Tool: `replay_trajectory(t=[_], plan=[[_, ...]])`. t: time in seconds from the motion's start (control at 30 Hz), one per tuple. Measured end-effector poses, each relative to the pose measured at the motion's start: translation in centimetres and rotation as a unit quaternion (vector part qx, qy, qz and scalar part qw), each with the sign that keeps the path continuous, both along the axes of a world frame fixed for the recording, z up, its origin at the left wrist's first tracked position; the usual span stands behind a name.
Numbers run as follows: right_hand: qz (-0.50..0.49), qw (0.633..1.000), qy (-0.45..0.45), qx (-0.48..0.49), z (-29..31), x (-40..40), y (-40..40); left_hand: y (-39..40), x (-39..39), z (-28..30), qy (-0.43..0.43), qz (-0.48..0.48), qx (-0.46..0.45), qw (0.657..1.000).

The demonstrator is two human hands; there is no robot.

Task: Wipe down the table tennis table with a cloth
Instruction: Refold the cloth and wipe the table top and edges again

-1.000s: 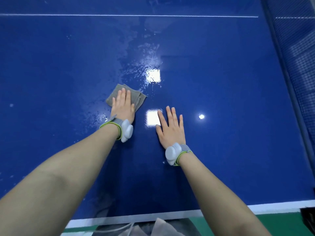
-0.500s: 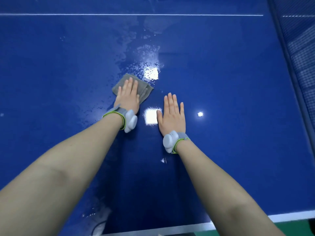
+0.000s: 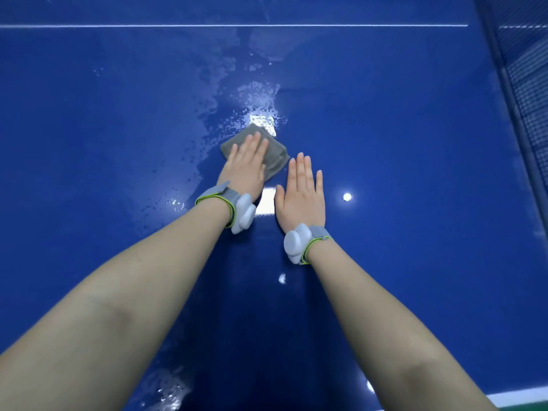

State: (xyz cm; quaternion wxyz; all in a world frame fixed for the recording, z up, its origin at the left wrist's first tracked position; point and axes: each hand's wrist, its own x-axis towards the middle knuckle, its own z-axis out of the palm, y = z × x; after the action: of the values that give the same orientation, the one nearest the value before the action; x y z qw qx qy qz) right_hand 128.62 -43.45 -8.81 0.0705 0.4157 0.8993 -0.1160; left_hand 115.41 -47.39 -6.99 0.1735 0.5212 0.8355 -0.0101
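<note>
wiping was the step in hand. left hand [image 3: 247,164] lay flat with straight fingers on a folded grey cloth [image 3: 274,157], pressing it against the blue table tennis table [image 3: 415,161] rather than gripping it; the cloth sat near the middle of the view, its far corner just touching a bright wet patch [image 3: 261,120]. right hand [image 3: 302,192] rested palm down on bare table just beside the cloth, fingers straight and together, holding nothing, and seemed to serve as a brace for the lean forward. both wrists carried grey bands with white pods [image 3: 243,216].

streaks and droplets of water spread from the cloth toward the white line [image 3: 237,25] at the far side, and more droplets lay to the left of the left wrist. the surface to the right of the hands, toward the net [image 3: 522,84], looked smooth and dry. so the job appeared only partly done, with the wet band in the middle unfinished.

the next stroke probably called for even downward pressure through the flat palm, so the cloth slid without bunching, and for carrying it through the beaded water ahead. reach looked stretched, so the bracing hand would likely need to shift too.
</note>
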Motion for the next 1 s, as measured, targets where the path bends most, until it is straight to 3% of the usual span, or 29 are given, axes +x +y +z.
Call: replay_trajectory(t=[0.13,0.23,0.47,0.53,0.77,1.0], plan=[[-0.008,1.000,0.011,0.001,-0.2,-0.4,0.4,1.0,-2.6,-0.1,-0.009,0.153,0.005,0.988],[-0.012,1.000,0.007,0.007,-0.1,-0.9,0.8,1.2,-3.3,-0.2,-0.001,0.196,0.001,0.981],[-0.004,1.000,-0.020,0.020,-0.1,-5.0,4.0,3.4,-1.8,-0.4,-0.003,-0.015,0.022,1.000],[0.004,1.000,-0.017,0.021,-0.1,-5.1,4.2,3.8,-3.1,-0.5,0.020,-0.019,0.019,0.999],[0.016,1.000,-0.008,0.019,-0.3,-5.4,4.7,5.0,-8.7,-0.5,0.013,0.158,0.004,0.987],[0.017,1.000,-0.006,0.022,-0.4,-6.6,5.9,8.2,-6.3,-0.7,0.004,-0.033,0.035,0.999]])
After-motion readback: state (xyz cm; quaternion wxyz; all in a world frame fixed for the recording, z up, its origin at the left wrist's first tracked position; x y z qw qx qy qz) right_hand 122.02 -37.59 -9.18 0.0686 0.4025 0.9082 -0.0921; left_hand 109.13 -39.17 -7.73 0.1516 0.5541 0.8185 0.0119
